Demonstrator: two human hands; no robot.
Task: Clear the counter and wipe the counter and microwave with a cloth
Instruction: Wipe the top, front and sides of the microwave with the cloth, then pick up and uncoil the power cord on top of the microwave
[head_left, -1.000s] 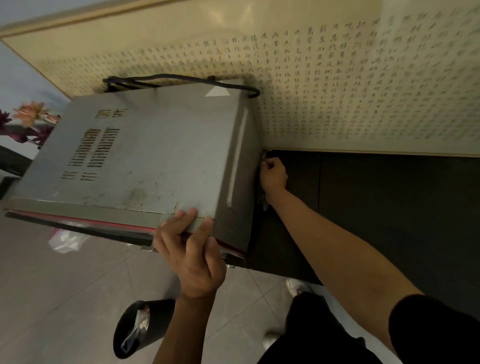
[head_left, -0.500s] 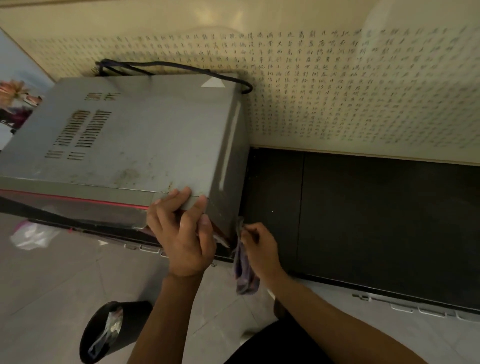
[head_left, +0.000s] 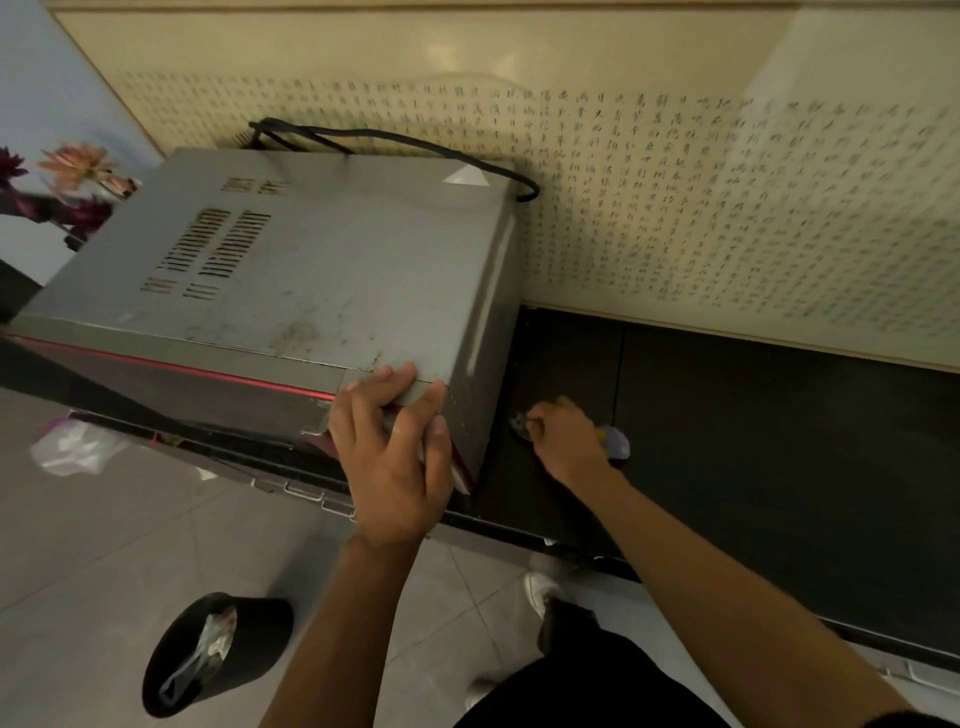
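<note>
**Dark counter below a script-covered wall**

On the dark counter (head_left: 779, 441) I see my right hand (head_left: 563, 441), fingers curled tight around a purple cloth (head_left: 615, 441), pressing it down beside the microwave (head_left: 291, 280). My left hand (head_left: 395, 457) grips the microwave's front right corner, fingers slightly spread over its top edge.

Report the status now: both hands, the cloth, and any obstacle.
Left hand grips microwave front corner. Right hand presses cloth on dark counter beside microwave. No obstacle seen on counter.

Grey stained microwave (head_left: 311, 291) on dark counter (head_left: 753, 441), purple cloth (head_left: 615, 441) bunched beside it
</note>
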